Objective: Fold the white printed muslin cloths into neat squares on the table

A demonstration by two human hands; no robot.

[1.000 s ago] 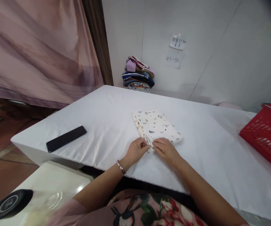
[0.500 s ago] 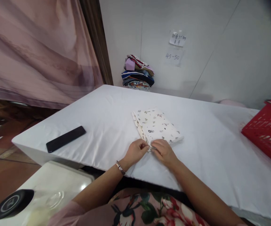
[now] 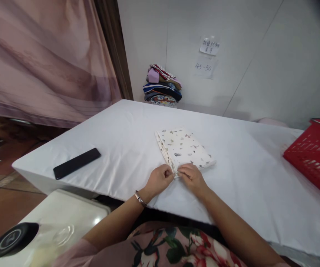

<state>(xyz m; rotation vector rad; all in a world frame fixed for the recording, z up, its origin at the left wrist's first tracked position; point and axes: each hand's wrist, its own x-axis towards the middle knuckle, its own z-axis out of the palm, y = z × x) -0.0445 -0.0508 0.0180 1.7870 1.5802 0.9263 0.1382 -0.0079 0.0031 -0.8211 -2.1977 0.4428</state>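
A folded white cloth (image 3: 184, 148) with small printed figures lies on the white table (image 3: 126, 129). My left hand (image 3: 160, 180) and my right hand (image 3: 191, 178) meet at the cloth's near corner. Both have their fingers curled and pinch the layered edge there. A bracelet sits on my left wrist.
A black phone (image 3: 76, 163) lies near the table's left edge. A red plastic basket (image 3: 315, 155) stands at the right. A stack of folded clothes (image 3: 162, 87) rests against the wall at the back. A black round disc (image 3: 12, 239) sits on a white surface at lower left.
Both hands stay pinched on the cloth's near corner; only the view has shifted slightly.
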